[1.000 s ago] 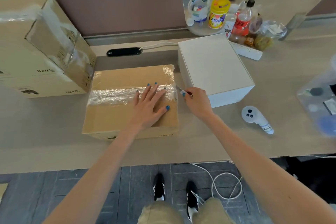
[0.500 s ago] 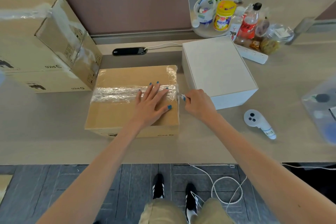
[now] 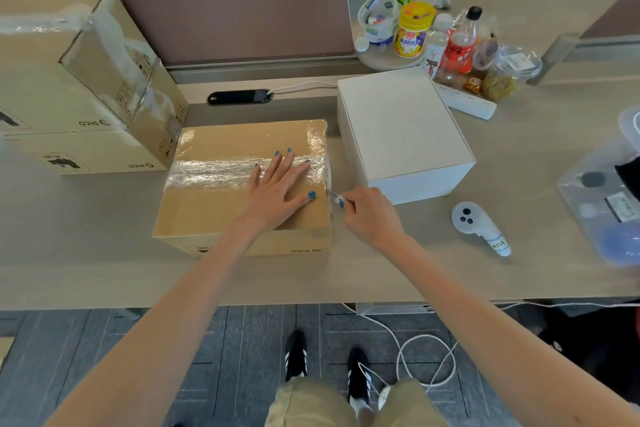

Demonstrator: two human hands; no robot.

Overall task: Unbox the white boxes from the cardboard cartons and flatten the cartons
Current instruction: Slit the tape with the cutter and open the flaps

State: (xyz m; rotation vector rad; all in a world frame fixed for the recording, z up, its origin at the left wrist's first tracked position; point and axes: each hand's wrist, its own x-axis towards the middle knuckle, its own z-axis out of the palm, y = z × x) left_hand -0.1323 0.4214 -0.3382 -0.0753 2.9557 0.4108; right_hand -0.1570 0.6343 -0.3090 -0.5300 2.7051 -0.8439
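A taped cardboard carton (image 3: pixel 207 215) lies on the desk in front of me, a wide strip of clear tape (image 3: pixel 207 172) across its top. My left hand (image 3: pixel 277 191) presses flat on the lid with fingers spread. My right hand (image 3: pixel 367 211) is at the carton's right edge and pinches a small white cutter (image 3: pixel 335 197) whose tip touches the tape end there. A white box (image 3: pixel 401 128) stands just right of the carton. Another carton (image 3: pixel 45 94) sits at the left with its flap (image 3: pixel 128 80) raised.
A white controller (image 3: pixel 479 227) lies right of my right hand. Jars, bottles and snacks (image 3: pixel 440 42) crowd the back right beside a white power strip (image 3: pixel 464 102). A clear plastic bin (image 3: pixel 606 198) is at the right edge. A brown divider panel (image 3: pixel 235 17) stands behind; someone stands beyond it.
My right hand with the cutter has moved slightly toward me along the carton's right edge. My left hand stays pressed on the lid.
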